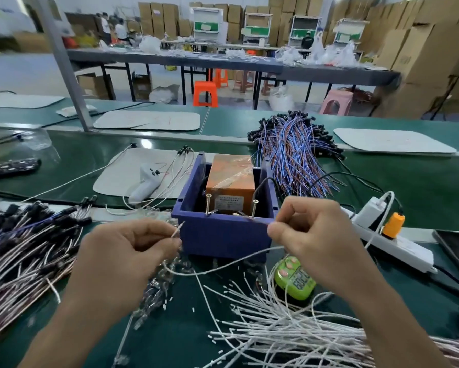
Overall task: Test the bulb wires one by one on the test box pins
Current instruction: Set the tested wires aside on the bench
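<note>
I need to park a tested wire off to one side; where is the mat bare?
Bare green mat lies right of the blue box, between the coloured wire bundle and the power strip. Another open strip runs far left, behind the dark-capped wire heap. Crowded: the near edge under both hands, with white wires and the green timer.

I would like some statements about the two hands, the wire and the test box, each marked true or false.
1. Both hands pinch one white wire. True.
2. The wire end at the left hand already touches a pin. False: it is short of both screw pins.
3. The test box is red. False: it is blue.
4. A green timer lies below the right hand. True.
</note>
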Tool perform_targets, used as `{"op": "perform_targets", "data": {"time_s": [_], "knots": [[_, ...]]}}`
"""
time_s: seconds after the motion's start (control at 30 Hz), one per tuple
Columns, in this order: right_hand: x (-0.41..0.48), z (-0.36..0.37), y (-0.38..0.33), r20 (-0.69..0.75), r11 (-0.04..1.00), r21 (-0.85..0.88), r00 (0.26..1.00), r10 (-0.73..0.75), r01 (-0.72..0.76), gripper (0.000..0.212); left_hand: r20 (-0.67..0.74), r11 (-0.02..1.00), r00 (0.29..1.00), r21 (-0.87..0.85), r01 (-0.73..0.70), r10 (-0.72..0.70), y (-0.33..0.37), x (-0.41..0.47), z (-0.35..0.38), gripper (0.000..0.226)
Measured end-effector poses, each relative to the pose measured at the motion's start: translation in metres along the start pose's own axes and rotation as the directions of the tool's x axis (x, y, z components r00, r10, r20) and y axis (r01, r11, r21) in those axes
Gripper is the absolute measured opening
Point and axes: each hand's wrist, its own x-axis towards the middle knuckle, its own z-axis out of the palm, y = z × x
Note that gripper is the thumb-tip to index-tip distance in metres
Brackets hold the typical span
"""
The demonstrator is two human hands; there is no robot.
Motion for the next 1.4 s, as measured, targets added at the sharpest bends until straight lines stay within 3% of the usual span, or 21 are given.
{"op": "perform_targets", "data": {"time_s": [0.07,0.17,0.33,0.4,0.5,0.6,0.67,0.87,1.17,1.4], "knots": [[0.006,-0.004,0.001,-0.022,0.999,-0.034,0.999,-0.042,0.041,0.021,-0.061,0.991,0.996,0.118,-0.064,0.071,0.005,-0.001,0.004,0.045],[0.011,-0.009,0.006,-0.007,0.998,-0.049,0.999,-0.049,0.048,0.016,-0.017,0.990,0.997,0.122,-0.076,0.079,0.012,0.002,0.010,0.036],[0.012,-0.017,0.009,0.004,0.993,-0.106,0.999,-0.051,0.051,0.019,0.265,0.968,0.963,0.221,-0.116,0.055,0.028,0.011,0.010,0.043],[0.011,-0.017,0.009,-0.008,0.991,-0.123,0.998,-0.059,0.057,0.020,0.296,0.956,0.953,0.255,-0.145,0.065,0.030,0.013,0.009,0.044],[0.010,-0.009,0.010,-0.045,0.984,-0.160,0.995,-0.084,0.076,0.021,0.191,0.958,0.978,0.252,-0.135,0.087,0.029,0.016,0.009,0.034],[0.011,-0.006,0.011,-0.077,0.980,-0.176,0.992,-0.103,0.088,0.021,0.047,0.986,0.996,0.145,-0.081,0.075,0.023,0.014,0.011,0.029],[0.011,-0.006,0.012,-0.086,0.978,-0.184,0.990,-0.111,0.093,0.020,-0.017,0.994,0.998,0.091,-0.063,0.065,0.018,0.012,0.015,0.034],[0.011,0.000,0.014,-0.141,0.971,-0.217,0.982,-0.128,0.096,0.020,-0.149,0.987,0.979,0.100,-0.124,0.139,0.009,0.011,0.023,0.030],[0.013,0.004,0.019,-0.180,0.964,-0.252,0.974,-0.134,0.086,0.022,-0.184,0.977,0.963,0.118,-0.176,0.196,-0.009,0.017,0.033,0.029],[0.013,0.005,0.022,-0.185,0.963,-0.253,0.973,-0.139,0.089,0.023,-0.179,0.989,0.974,0.083,-0.123,0.136,-0.019,0.024,0.036,0.016]]}}
